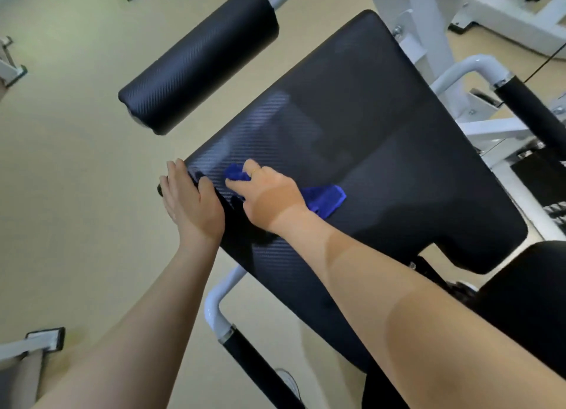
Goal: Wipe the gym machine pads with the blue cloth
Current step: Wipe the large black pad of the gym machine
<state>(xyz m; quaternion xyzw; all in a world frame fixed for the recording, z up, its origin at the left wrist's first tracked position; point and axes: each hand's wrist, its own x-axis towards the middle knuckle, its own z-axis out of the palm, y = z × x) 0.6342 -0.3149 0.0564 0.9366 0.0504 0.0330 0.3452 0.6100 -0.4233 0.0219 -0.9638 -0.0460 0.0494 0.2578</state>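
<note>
A large flat black pad (367, 139) with a woven texture fills the middle of the view. My right hand (266, 197) presses the blue cloth (324, 198) onto the pad near its left corner; cloth shows on both sides of the hand. My left hand (190, 200) grips the pad's left edge, thumb on top and fingers wrapped over the side. A black roller pad (199, 59) hangs beyond the flat pad at the upper left, on a white bar.
White machine frame tubes (410, 19) rise at the upper right, with a black handle grip (533, 111) beside them. A white bar with a black grip (245, 356) runs below the pad. A second dark pad (526, 310) sits at the lower right. Beige floor (61, 163) lies to the left.
</note>
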